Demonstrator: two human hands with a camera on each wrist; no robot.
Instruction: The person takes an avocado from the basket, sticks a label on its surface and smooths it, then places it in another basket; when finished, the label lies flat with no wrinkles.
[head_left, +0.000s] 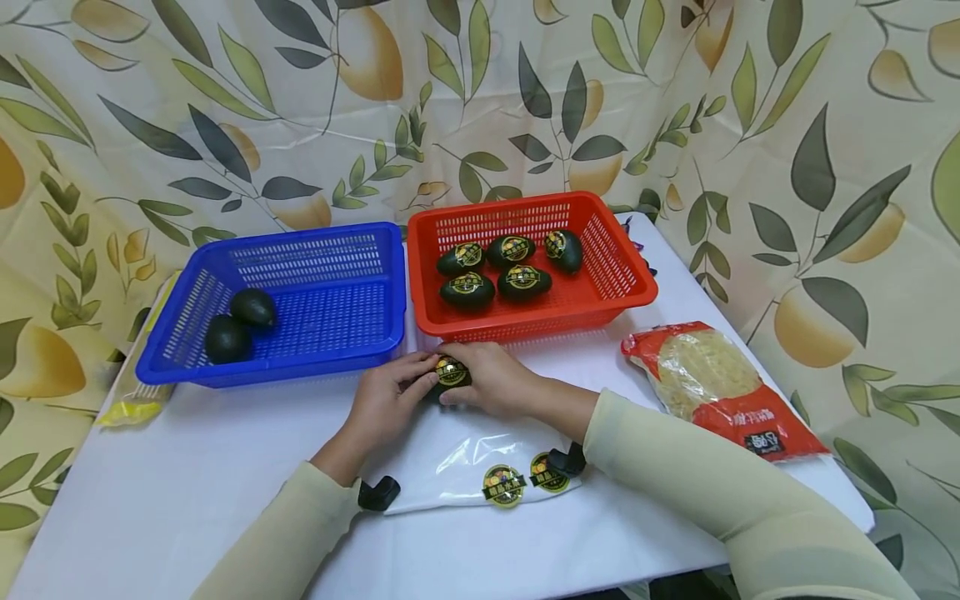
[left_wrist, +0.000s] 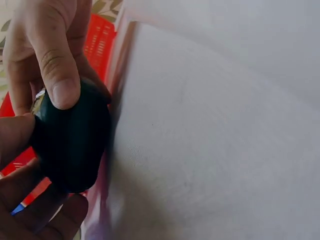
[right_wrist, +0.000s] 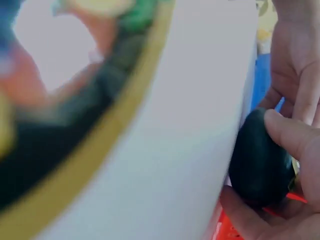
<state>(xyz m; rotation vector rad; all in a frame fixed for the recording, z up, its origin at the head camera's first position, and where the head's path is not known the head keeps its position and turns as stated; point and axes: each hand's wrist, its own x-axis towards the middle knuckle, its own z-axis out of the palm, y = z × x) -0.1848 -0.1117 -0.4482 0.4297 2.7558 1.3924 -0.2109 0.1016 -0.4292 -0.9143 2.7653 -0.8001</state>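
Up front, two pale sleeves (head_left: 663, 467) reach in over a white tablecloth (head_left: 225, 500), smooth and softly creased, and here's a glossy white sheet (head_left: 457, 454) lying flat, two round black-and-gold stickers (head_left: 503, 486) at its near edge. Now the hands! The right hand (head_left: 495, 375) has thumb and fingers curled round a dark green avocado (head_left: 450, 379), label facing up, just in front of the red basket. The left hand (head_left: 393, 387) comes in from the other side, thumb at the label's edge; whether it's pinching, you cannot tell. Off to the right, a red-and-clear noodle bag (head_left: 712, 387) lies aslant on the cloth. Farther back, side by side: the blue basket (head_left: 330, 362) with two avocados at its left end, the red basket (head_left: 622, 287) with five, all labelled. A yellow packet (head_left: 138, 404) sits far left, and behind everything, a curtain (head_left: 465, 125) of leaves and orange fruit wraps round the table.
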